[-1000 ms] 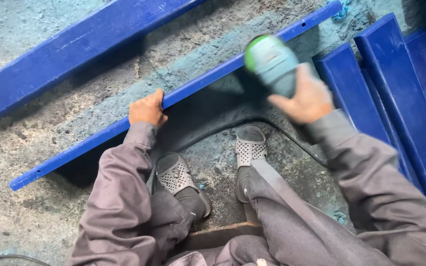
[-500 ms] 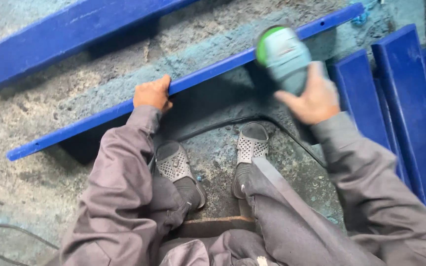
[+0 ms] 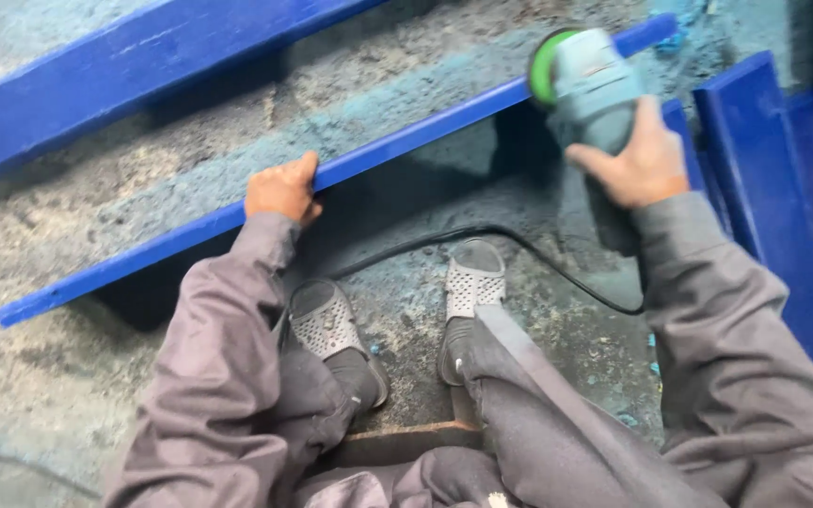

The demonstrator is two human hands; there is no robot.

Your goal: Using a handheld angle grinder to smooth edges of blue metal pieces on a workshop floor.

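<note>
— Rough concrete floor (image 3: 77, 395), dusted grey and flecked with blue, is seen all around; what is being worked on it?

— A long blue steel bar (image 3: 406, 141) is set on edge across the floor, slanting from lower left to upper right. It is steadied by the left hand (image 3: 282, 188), whose fingers are curled over its top edge and pressed shut on it.

— And the tool?

— A green angle grinder (image 3: 583, 85) is gripped by the right hand (image 3: 640, 162), fingers wrapped tight around the body. Its disc end is held at the bar's upper right stretch, touching or just beside the edge; contact cannot be told for certain, since that part is blurred.

— How much is judged done?

— Blue dust is spread over the floor along the bar, so some grinding seems to be finished already. The bar's paint is seen unbroken over most of its length, so most of it is judged left.

— What else is shown?

— A black cable (image 3: 482, 240) is trailed past two grey perforated slippers (image 3: 470, 277). More blue beams (image 3: 764, 188) are laid at the right, and another blue beam (image 3: 124, 85) lies well apart at upper left.
</note>
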